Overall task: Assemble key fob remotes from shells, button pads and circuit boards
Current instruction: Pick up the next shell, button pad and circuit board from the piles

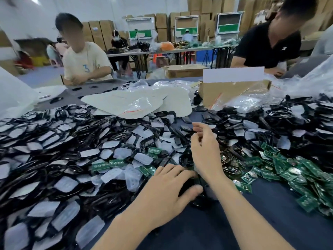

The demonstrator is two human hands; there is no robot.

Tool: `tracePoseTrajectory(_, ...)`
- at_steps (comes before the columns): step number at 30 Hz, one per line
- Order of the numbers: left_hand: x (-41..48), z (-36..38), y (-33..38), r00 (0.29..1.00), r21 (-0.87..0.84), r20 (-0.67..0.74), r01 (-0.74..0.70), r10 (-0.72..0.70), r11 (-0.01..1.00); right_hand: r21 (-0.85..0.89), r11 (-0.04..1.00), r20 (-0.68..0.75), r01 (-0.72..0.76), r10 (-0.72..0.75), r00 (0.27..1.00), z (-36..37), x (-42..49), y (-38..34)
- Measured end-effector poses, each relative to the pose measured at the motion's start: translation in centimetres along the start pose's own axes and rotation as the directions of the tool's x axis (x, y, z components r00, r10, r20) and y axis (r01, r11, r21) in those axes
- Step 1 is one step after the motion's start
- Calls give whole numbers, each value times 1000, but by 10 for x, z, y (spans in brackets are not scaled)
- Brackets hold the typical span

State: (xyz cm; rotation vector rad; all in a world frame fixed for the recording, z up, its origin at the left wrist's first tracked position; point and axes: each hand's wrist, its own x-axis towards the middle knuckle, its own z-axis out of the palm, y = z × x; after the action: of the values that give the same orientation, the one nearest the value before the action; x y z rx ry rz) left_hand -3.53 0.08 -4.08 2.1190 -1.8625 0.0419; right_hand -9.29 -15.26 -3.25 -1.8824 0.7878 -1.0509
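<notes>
My left hand (171,190) lies palm down near the table's front middle, fingers and thumb closed around a black key fob shell (196,199) that it mostly hides. My right hand (204,150) hovers just beyond it, fingers curled; whether it pinches a small part I cannot tell. A large heap of black shells with translucent button pads (63,159) fills the left half of the table. Green circuit boards (297,170) are piled at the right, with a few more boards (108,165) to the left of my hands.
The dark blue table cloth (252,222) shows bare in front. A cardboard box (234,92) and plastic bags (137,103) sit at the back. Two people work at the far side, one in a cream shirt (84,60), one in black (266,46).
</notes>
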Motion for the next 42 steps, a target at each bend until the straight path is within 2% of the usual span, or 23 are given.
tracePoseTrajectory(4, 11, -8, -14, 992, -111, -104, 66, -78, 992, -65, 998, -12, 19, -20, 1000, -7, 5, 10)
tracePoseTrajectory(7, 21, -12, -23, 989, -136, -78, 111, -123, 984, -33, 999, -58, -28, 26, 998, -13, 6, 12)
tracePoseTrajectory(11, 33, -12, -23, 996, -69, 3, 93, -93, 993, -38, 998, -78, -55, 52, 996, -17, 7, 13)
tracePoseTrajectory(14, 41, -8, -15, 994, 45, 50, 95, -97, 994, -63, 996, -73, -62, 57, 996, -19, 9, 16)
tracePoseTrajectory(17, 49, 0, -6, 992, 144, 37, 118, -124, 983, -111, 992, -63, -54, 47, 997, -21, 9, 19)
tracePoseTrajectory(20, 54, 5, -2, 991, 124, -3, 131, -132, 984, -156, 987, -59, -40, 31, 998, -23, 10, 23)
tracePoseTrajectory(25, 51, 10, -6, 989, -59, -58, 130, -133, 990, -265, 964, -24, -35, 30, 999, -21, 12, 31)
tracePoseTrajectory(27, 49, 9, -10, 983, -214, -88, 138, -160, 967, -300, 954, -6, -30, 29, 1000, -21, 13, 34)
tracePoseTrajectory(32, 47, 1, -15, 915, -578, -213, 163, -341, 800, -348, 937, 4, -1, 3, 1000, -21, 13, 34)
tracePoseTrajectory(35, 49, -6, -22, 840, -751, -252, 143, -480, 645, -400, 917, 11, 10, -6, 1000, -21, 13, 32)
tracePoseTrajectory(38, 47, -8, -30, 777, -817, -247, 154, -579, 555, -446, 895, 6, 15, -14, 1000, -21, 16, 29)
tracePoseTrajectory(42, 47, -11, -33, 745, -865, -230, 138, -626, 482, -503, 864, 30, 41, -30, 999, -17, 37, 21)
